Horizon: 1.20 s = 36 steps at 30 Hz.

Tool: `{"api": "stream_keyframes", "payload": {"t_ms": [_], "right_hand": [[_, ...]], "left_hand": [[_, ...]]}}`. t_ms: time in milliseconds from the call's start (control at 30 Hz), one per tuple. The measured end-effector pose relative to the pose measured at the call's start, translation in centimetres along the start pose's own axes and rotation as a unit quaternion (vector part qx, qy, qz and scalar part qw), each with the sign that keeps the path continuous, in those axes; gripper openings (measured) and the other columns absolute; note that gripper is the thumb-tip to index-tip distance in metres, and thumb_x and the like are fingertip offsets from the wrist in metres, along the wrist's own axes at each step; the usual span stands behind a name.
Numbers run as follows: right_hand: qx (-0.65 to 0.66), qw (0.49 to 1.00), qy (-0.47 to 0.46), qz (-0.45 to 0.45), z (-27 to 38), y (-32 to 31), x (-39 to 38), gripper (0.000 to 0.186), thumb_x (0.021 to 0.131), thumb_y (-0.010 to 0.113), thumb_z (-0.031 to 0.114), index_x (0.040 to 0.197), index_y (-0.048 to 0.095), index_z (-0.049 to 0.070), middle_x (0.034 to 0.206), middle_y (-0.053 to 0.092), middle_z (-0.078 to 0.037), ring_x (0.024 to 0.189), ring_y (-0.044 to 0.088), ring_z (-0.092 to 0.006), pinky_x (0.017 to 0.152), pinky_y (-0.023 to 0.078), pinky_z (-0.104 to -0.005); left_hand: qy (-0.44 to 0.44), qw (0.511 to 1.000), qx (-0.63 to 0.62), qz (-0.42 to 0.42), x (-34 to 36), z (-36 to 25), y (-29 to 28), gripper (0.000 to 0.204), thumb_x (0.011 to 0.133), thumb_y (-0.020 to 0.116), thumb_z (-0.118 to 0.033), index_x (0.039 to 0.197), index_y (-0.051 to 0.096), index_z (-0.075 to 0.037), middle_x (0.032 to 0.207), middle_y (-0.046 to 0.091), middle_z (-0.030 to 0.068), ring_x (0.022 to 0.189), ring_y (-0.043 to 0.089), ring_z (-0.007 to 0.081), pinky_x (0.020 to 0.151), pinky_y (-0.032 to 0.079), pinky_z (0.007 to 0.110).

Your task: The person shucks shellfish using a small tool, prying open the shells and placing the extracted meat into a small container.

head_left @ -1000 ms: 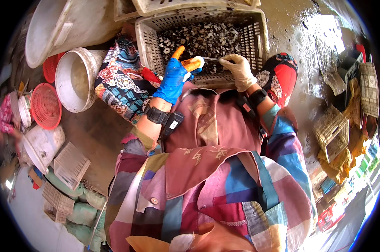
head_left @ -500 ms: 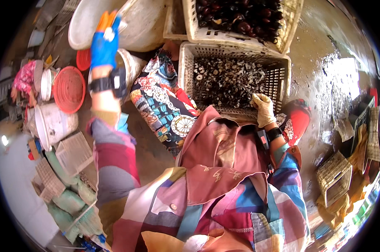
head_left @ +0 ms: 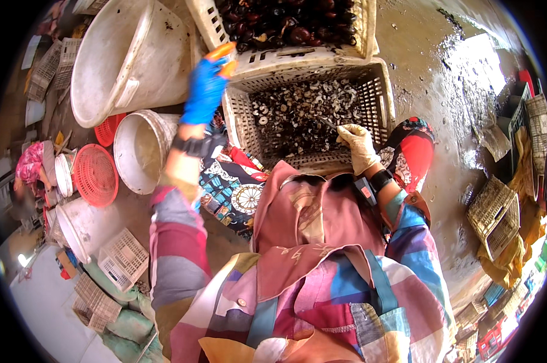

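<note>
My left hand [head_left: 207, 91], in a blue glove with orange fingertips, is raised beside the upper crate [head_left: 361, 27] of dark, glossy, round bulbs. Its fingers are apart, with nothing visible in them. My right hand [head_left: 355, 145], in a cream glove, grips a slim blade [head_left: 325, 123] over the lower pale plastic crate [head_left: 387, 97]. That crate holds many small white-and-dark pieces [head_left: 291, 106] with dark debris. A large white tub [head_left: 104, 66] lies left of my left hand, and a smaller white bucket [head_left: 134, 151] is below it.
Red baskets [head_left: 95, 172] and more buckets [head_left: 80, 227] sit at the left, near another person [head_left: 28, 163] in pink. Wet muddy floor [head_left: 430, 72] lies to the right, with stacked crates [head_left: 491, 215] and yellow sheets [head_left: 512, 254] beyond. My patterned legs flank the lower crate.
My left hand left my right, swung up-left with a white piece, then came back rightward toward the upper crate, the piece no longer visible. The view shifted, showing that crate's contents.
</note>
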State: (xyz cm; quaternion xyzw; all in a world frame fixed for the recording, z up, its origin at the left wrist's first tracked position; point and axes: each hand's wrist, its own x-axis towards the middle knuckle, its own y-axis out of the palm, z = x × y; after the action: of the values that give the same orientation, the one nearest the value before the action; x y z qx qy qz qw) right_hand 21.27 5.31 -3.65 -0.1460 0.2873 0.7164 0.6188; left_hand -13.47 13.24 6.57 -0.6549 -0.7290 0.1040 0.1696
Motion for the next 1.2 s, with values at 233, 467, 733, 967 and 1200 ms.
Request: {"api": "stream_keyframes", "payload": {"t_ms": [233, 467, 733, 967, 1200], "right_hand": [[0.016, 1.000, 0.022, -0.007, 1.5, 0.8, -1.1, 0.014, 0.083, 0.063, 0.017, 0.082, 0.062, 0.003, 0.065, 0.057, 0.002, 0.057, 0.047, -0.0043, 0.055, 0.037, -0.0192], [0.024, 0.999, -0.034, 0.020, 0.8, 0.2, -0.4, 0.015, 0.085, 0.061, 0.016, 0.076, 0.061, 0.003, 0.064, 0.057, 0.002, 0.058, 0.048, -0.0052, 0.057, 0.039, -0.0199], [0.058, 0.994, -0.096, 0.016, 5.0, 4.8, -1.0, 0.014, 0.089, 0.053, 0.016, 0.081, 0.057, 0.005, 0.074, 0.055, 0.001, 0.065, 0.044, -0.0055, 0.061, 0.036, -0.0198], [-0.035, 0.985, -0.139, 0.092, 5.1, 5.1, -0.3, 0.007, 0.085, 0.060, 0.010, 0.086, 0.058, 0.003, 0.073, 0.057, 0.001, 0.067, 0.050, -0.0062, 0.063, 0.041, -0.0207], [-0.014, 0.989, -0.090, 0.118, 5.1, 5.3, -1.8, 0.015, 0.079, 0.065, 0.002, 0.093, 0.063, 0.000, 0.082, 0.063, -0.002, 0.073, 0.056, -0.0079, 0.070, 0.046, -0.0221]], "left_hand": [[0.147, 0.920, 0.356, 0.072, 8.5, 2.2, 11.3, 0.048, 0.077, 0.063, -0.009, 0.123, 0.050, -0.016, 0.113, 0.057, 0.0143, 0.103, 0.054, 0.0317, 0.086, 0.046, 0.038], [0.078, 0.984, 0.157, 0.021, 6.2, 0.6, 10.6, 0.042, 0.075, 0.065, -0.010, 0.116, 0.055, -0.011, 0.102, 0.063, 0.0119, 0.086, 0.062, 0.0237, 0.072, 0.051, 0.032], [-0.250, 0.869, -0.422, 0.063, -4.1, -1.0, 8.6, 0.044, 0.072, 0.068, 0.002, 0.113, 0.055, -0.008, 0.097, 0.061, 0.0022, 0.083, 0.058, 0.0110, 0.065, 0.048, 0.020], [-0.196, 0.921, -0.329, 0.073, -8.8, -2.6, 11.4, 0.043, 0.071, 0.070, 0.003, 0.112, 0.058, -0.006, 0.094, 0.061, 0.0000, 0.081, 0.055, 0.0079, 0.070, 0.047, 0.021], [-0.202, 0.943, -0.225, 0.138, -11.0, -1.7, 11.3, 0.042, 0.072, 0.069, 0.002, 0.112, 0.058, -0.003, 0.097, 0.063, 0.0025, 0.088, 0.058, 0.0106, 0.080, 0.049, 0.025]]}}
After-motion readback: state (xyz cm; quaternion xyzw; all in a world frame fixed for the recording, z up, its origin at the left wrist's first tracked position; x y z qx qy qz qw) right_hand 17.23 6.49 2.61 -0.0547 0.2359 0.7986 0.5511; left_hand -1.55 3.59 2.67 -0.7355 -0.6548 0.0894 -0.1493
